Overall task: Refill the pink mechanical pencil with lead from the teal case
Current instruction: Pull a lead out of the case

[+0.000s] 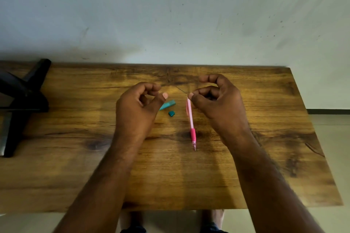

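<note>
The pink mechanical pencil (pixel 191 123) lies on the wooden table (pixel 265 138), tip toward me and back end away. My right hand (pixel 217 100) hovers over that back end, its thumb and forefinger pinched on a thin dark lead (pixel 181 90) that sticks out up and to the left. I cannot tell whether the fingers touch the pencil. The teal case (pixel 168 104) lies flat to the pencil's left, partly hidden behind the thumb of my left hand (pixel 139 106). Its small teal cap (pixel 171 113) lies apart, just in front of it. My left hand is loosely curled and holds nothing.
A black stand with crossed legs (pixel 22 98) sits at the table's left end. A pale wall (pixel 170 15) rises directly behind the table. The table's right edge drops to a tiled floor (pixel 331 138). My feet show under the near edge.
</note>
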A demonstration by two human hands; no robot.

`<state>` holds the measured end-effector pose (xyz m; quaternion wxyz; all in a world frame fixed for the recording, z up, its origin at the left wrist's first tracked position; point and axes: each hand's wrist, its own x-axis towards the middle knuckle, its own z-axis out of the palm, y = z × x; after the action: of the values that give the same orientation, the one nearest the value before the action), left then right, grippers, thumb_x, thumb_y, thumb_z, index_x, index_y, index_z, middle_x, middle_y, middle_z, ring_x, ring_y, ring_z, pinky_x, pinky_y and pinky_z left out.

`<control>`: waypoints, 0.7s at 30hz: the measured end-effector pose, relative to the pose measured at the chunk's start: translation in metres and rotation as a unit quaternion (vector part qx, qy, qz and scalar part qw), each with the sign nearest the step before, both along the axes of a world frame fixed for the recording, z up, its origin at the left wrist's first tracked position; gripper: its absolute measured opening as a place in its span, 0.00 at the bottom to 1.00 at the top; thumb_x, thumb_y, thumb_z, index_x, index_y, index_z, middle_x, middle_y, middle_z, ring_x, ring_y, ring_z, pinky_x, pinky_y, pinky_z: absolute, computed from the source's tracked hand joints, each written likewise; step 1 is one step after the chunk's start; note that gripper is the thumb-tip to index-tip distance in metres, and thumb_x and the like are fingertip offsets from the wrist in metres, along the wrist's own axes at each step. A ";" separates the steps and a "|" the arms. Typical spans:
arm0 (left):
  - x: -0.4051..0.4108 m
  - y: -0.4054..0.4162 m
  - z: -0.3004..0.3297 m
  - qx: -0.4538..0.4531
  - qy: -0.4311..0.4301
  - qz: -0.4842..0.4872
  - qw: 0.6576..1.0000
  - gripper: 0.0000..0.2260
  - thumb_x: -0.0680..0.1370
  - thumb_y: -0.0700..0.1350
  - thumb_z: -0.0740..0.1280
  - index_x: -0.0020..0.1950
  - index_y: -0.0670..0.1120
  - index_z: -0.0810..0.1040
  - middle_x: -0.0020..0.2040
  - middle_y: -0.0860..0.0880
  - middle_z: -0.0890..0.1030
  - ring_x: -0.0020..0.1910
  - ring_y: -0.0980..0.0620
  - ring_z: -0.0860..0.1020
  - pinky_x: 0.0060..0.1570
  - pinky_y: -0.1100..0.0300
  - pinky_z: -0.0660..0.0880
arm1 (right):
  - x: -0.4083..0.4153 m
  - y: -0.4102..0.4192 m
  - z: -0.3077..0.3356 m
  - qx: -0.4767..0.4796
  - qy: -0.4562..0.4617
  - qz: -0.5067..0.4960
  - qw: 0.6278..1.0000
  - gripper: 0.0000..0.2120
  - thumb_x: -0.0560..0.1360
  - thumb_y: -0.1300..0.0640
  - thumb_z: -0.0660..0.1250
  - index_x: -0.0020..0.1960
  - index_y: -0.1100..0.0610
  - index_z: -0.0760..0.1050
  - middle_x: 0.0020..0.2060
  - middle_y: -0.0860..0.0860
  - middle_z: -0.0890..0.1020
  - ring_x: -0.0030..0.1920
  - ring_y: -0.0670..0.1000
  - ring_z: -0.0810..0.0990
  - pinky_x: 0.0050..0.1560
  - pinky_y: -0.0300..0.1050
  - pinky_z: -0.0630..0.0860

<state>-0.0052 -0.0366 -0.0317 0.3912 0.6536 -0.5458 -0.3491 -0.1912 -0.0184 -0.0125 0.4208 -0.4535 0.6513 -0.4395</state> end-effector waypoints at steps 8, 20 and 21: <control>-0.001 0.000 0.015 0.024 0.282 -0.050 0.958 0.28 0.69 0.44 0.80 0.68 0.51 0.78 0.51 0.51 0.89 0.55 0.54 0.87 0.48 0.66 0.82 | 0.003 0.003 0.001 -0.111 0.024 0.080 0.990 0.32 0.78 0.63 0.74 0.75 0.51 0.60 0.44 0.50 0.86 0.42 0.50 0.87 0.45 0.45 0.85; -0.001 0.002 0.016 0.030 0.240 -0.086 0.966 0.26 0.74 0.38 0.78 0.70 0.52 0.75 0.44 0.51 0.89 0.49 0.54 0.87 0.54 0.56 0.83 | 0.005 0.001 0.001 -0.129 -0.046 0.022 0.990 0.34 0.77 0.62 0.76 0.77 0.51 0.62 0.44 0.50 0.88 0.45 0.50 0.88 0.48 0.42 0.83; -0.002 0.002 0.015 0.030 0.245 -0.092 0.965 0.26 0.75 0.38 0.77 0.70 0.52 0.75 0.43 0.51 0.89 0.48 0.53 0.87 0.52 0.58 0.83 | 0.007 0.001 0.001 -0.127 -0.071 0.012 0.989 0.34 0.77 0.62 0.76 0.77 0.52 0.63 0.44 0.50 0.88 0.45 0.50 0.88 0.48 0.43 0.83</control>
<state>-0.0076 -0.0342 -0.0162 0.4590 0.5067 -0.4804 -0.5493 -0.1847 -0.0178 -0.0116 0.4099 -0.4787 0.5531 -0.5450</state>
